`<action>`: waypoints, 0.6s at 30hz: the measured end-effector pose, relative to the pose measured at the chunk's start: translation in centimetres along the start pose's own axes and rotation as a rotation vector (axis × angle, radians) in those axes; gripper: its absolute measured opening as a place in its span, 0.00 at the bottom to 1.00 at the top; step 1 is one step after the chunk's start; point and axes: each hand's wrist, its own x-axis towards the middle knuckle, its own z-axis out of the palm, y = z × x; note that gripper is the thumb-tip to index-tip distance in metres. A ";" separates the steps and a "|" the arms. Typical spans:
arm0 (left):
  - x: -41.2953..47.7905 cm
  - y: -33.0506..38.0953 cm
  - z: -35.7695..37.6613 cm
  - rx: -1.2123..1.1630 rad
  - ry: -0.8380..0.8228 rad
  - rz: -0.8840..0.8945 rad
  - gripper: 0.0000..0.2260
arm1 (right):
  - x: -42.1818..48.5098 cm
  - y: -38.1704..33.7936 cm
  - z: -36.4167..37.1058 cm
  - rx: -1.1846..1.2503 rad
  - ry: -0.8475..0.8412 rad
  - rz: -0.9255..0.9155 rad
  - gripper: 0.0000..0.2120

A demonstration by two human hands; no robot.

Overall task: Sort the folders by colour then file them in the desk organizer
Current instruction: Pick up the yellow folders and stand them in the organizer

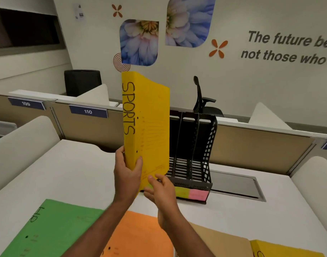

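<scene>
**Head view:** a yellow folder (147,123) marked SPORTS is held upright above the desk (75,173), its long axis running from 12 to 6 o'clock and its spine turned toward 9 o'clock. The lower spine edge is clamped by the left hand (126,171), with fingers curled onto the cover. The bottom corner is steadied by the right hand (161,190), whose fingers lie nearly straight against it and are wrapped round nothing.

The black desk organizer (196,145) stands just behind the folder, at about 2 o'clock from the grip, with a strip of coloured labels (198,194) along its front lip. The right hand is the nearer to it. Filing is judged to call for a shift toward 3 o'clock and then down, with the folder kept vertical.

A green folder (53,229), an orange folder (140,236), a tan folder (220,242) and a second yellow one (281,251) lie flat from 7 to 4 o'clock — not yet filed.
</scene>
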 end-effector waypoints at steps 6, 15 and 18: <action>2.4 -1.4 2.6 -0.036 0.025 0.023 0.20 | 4.2 -1.3 1.1 0.050 0.016 0.022 0.18; 4.0 -5.0 6.1 -0.072 -0.073 -0.027 0.21 | 9.6 -0.5 0.5 0.008 0.088 -0.032 0.13; 4.3 -6.2 7.2 -0.067 -0.110 -0.057 0.22 | 11.3 -0.3 -0.1 -0.005 0.116 -0.039 0.09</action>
